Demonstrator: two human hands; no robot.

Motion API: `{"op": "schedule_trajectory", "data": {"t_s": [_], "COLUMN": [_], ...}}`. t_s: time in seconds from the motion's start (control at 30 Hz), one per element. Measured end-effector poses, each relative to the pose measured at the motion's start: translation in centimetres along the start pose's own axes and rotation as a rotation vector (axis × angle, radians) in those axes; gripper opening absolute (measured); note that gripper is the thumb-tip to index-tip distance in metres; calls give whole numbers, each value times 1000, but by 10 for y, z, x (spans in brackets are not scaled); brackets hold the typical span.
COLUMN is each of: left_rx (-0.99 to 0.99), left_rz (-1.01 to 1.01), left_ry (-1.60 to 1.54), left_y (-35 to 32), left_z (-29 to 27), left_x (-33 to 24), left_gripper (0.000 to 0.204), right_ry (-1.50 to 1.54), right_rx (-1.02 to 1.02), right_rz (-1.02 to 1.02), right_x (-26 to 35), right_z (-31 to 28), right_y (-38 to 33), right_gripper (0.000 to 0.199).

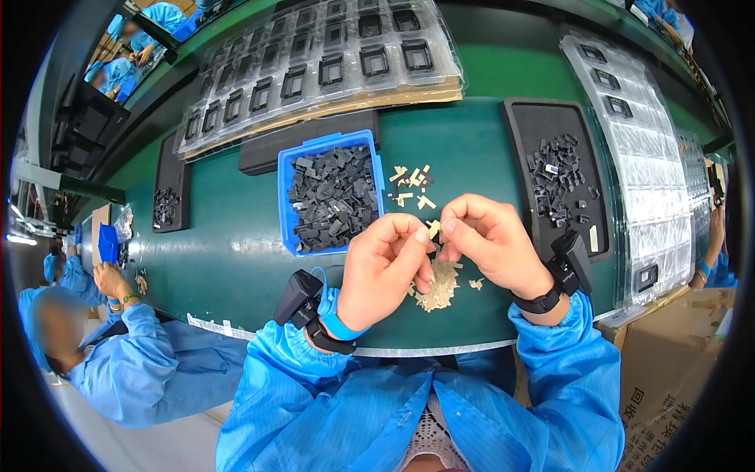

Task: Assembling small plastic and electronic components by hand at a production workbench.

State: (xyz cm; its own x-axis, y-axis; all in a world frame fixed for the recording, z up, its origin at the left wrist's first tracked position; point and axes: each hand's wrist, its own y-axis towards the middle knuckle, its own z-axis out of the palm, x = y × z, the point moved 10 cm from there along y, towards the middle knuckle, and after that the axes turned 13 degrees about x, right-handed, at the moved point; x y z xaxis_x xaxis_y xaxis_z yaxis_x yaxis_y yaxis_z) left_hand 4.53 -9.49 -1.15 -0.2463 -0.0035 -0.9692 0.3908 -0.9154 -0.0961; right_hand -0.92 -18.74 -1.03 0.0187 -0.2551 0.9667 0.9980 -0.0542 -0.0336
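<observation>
Close together over the green table, my left hand and my right hand are both closed, thumbs against fingers. A small cream-coloured piece shows between their fingertips, pinched from both sides. My fingers hide most of what lies beneath it. Below my hands is a heap of small cream-coloured pieces. Beyond them, more cream pieces are scattered. To the left of my hands stands a blue bin full of small dark grey parts.
At right, a black tray holds loose black parts; a smaller black tray stands left. Clear blister trays with black frames lie at the back, more blister trays at right. A co-worker sits at left.
</observation>
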Motion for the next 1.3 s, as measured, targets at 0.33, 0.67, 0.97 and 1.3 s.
{"op": "schedule_trajectory", "data": {"t_s": [0.33,0.67,0.97,1.3], "left_rx": [7,30,113,78], "left_rz": [-13,178,230,-60], "left_ry": [111,695,920,313], "left_y": [0,3,5,4], "left_z": [-2,9,21,2], "left_x": [0,-23,-31,-1], "left_gripper": [11,9,7,7], "right_ry": [-429,-836,-963,-926], "right_rx": [-113,-151,-139,-263], "right_rz": [-156,-334,-238,-175], "right_x": [20,44,39,41], "right_z": [-3,10,11,-9], "right_y": [-3,-14,-11,-14], "right_gripper": [7,8,4,5]}}
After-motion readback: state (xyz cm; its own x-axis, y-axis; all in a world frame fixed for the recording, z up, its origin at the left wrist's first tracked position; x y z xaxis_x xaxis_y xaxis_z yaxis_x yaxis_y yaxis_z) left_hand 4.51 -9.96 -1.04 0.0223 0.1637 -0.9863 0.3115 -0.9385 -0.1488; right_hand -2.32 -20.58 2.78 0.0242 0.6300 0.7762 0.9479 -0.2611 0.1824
